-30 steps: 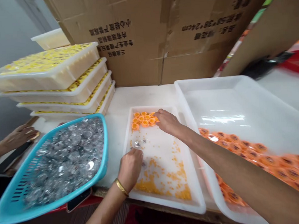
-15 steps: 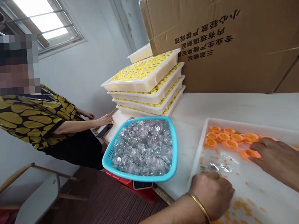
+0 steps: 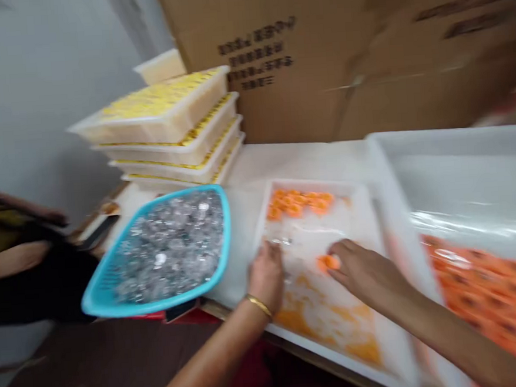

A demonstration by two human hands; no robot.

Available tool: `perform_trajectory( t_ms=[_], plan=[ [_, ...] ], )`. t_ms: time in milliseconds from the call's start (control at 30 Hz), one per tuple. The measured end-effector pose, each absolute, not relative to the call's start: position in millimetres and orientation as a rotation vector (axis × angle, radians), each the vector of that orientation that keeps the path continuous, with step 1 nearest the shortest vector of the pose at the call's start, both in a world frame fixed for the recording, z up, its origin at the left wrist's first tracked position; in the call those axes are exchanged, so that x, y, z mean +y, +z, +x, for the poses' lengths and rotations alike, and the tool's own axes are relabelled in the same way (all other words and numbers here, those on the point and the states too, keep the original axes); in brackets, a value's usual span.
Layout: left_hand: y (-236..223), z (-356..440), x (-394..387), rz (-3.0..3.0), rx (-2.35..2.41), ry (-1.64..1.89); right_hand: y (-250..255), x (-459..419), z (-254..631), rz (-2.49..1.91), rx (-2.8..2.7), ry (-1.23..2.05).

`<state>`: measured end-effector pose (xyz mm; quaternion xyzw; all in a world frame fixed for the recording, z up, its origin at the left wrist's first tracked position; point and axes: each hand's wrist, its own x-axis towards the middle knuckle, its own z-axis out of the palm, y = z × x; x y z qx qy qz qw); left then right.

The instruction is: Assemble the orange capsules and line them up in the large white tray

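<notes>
My right hand (image 3: pixel 364 268) pinches a small orange plastic cup (image 3: pixel 327 263) over the middle of the shallow white tray (image 3: pixel 395 349). My left hand (image 3: pixel 267 278), with a gold bangle at the wrist, is closed at the tray's left side. Its fingertips are beside clear plastic pieces (image 3: pixel 283 241); whether it holds one is hidden by blur. A cluster of orange cups (image 3: pixel 294 203) lies along the tray's far end. Loose orange-yellow bits (image 3: pixel 323 315) are scattered over its near end.
A blue basket (image 3: pixel 226 231) of clear plastic pieces stands at left, before stacked trays (image 3: pixel 156 130) of yellow items. At right is a large white bin (image 3: pixel 388 166) with orange pieces. A cardboard box (image 3: pixel 305 107) rises behind. Another person's arm (image 3: pixel 19 257) shows at far left.
The view swung left, then back right. My right hand moved from the orange cups at the far end toward the tray's middle with one cup. My left hand stays by the clear pieces.
</notes>
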<state>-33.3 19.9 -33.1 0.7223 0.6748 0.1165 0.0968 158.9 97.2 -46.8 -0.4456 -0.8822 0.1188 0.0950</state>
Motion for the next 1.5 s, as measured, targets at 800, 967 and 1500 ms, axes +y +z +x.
perform_trajectory(
  t_ms=[800, 967, 1500],
  plan=[
    [-29, 72, 19, 2.202, 1.257, -0.317, -28, 76, 175, -1.374, -2.194, 0.598],
    [-27, 56, 18, 2.192, 1.326, -0.376, -31, 78, 178, -1.363, -2.199, 0.596],
    [10, 19, 56, 2.199, 1.619, 0.299, -41, 67, 162, -1.322, -2.369, 0.779]
  ],
)
